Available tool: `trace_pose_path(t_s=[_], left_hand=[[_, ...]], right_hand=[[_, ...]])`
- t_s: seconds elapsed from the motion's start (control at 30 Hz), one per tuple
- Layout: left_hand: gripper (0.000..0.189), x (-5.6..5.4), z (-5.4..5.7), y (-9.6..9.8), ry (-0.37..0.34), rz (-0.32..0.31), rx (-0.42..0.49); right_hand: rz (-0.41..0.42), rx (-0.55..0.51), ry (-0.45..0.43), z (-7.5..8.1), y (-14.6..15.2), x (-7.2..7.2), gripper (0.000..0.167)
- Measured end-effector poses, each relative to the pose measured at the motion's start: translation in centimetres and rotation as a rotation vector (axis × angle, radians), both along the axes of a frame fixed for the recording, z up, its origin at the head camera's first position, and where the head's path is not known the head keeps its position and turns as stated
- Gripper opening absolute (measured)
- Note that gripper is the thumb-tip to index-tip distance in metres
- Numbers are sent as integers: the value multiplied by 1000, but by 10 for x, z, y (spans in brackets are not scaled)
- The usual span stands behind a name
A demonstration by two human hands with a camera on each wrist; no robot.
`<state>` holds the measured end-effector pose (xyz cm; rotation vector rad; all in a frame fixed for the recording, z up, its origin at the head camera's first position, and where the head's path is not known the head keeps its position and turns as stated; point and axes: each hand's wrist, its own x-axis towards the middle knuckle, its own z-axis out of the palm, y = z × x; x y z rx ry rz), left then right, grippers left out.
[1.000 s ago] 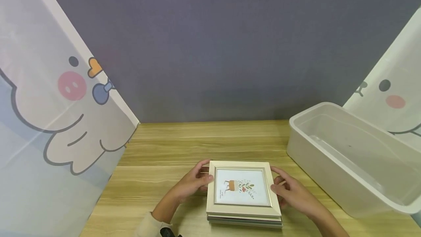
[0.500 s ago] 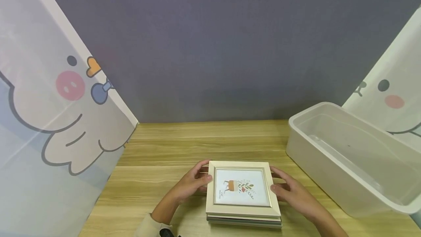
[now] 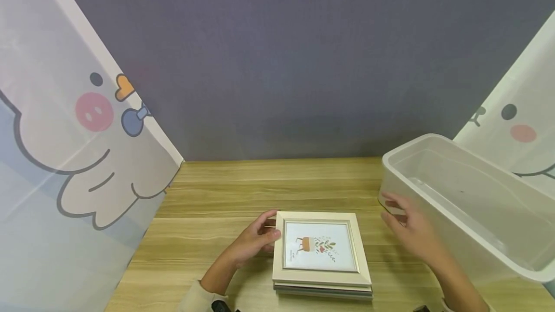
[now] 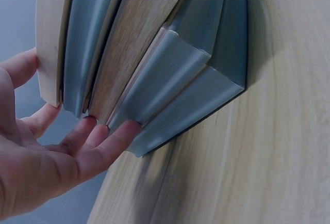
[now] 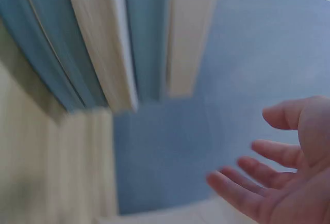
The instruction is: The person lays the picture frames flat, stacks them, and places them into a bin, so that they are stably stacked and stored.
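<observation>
A stack of picture frames (image 3: 320, 276) lies on the table, its edges cream, blue-grey and wood-coloured in the wrist views. On top is a cream picture frame (image 3: 318, 277) with a print of a potted plant. My left hand (image 3: 253, 240) rests against the stack's left side, thumb at the top frame's edge. In the left wrist view, its relaxed fingers (image 4: 111, 144) spread along the stacked edges. My right hand (image 3: 414, 230) is apart from the stack, fingers loosely bent and holding nothing. It overlaps the side of the white bin in the head view.
A deep white plastic bin (image 3: 433, 215) stands at the right of the wood-grain table (image 3: 208, 191). A dark grey panel (image 3: 277, 61) rises behind the table. Cartoon-printed sheets (image 3: 143, 158) hang at both sides.
My right hand has let go of the stack's right side and moved right and away, toward the bin. My left hand and the picture frames stay in place.
</observation>
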<state>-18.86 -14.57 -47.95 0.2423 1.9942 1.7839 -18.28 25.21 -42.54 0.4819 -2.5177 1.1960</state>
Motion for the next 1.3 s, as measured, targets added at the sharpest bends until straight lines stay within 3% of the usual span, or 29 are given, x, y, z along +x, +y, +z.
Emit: trace_pose_path(t_s=[0.1, 0.23, 0.4, 0.53, 0.67, 0.8, 1.0, 1.3], left_hand=[[72, 0, 0, 0, -2, 0, 1], [70, 1, -1, 0, -1, 5, -3], [68, 1, -1, 0, 4, 6, -5], [71, 1, -1, 0, 0, 1, -11], [70, 0, -1, 0, 7, 0, -12], [69, 0, 0, 0, 10, 1, -7], [68, 2, 2, 0, 13, 8, -3], [69, 1, 0, -1, 24, -5, -5]], right_hand=[[-121, 59, 228, 12, 10, -6, 45], [-279, 150, 362, 30, 25, -13, 44], [-383, 215, 351, 39, 49, -24, 48], [-476, 328, 167, 37, 65, -24, 55], [-459, 431, -32, 35, 72, -25, 62], [-358, 508, -133, 35, 74, -26, 53], [-238, 573, -124, 38, 70, -27, 41], [-219, 602, -27, 34, 69, -26, 36]])
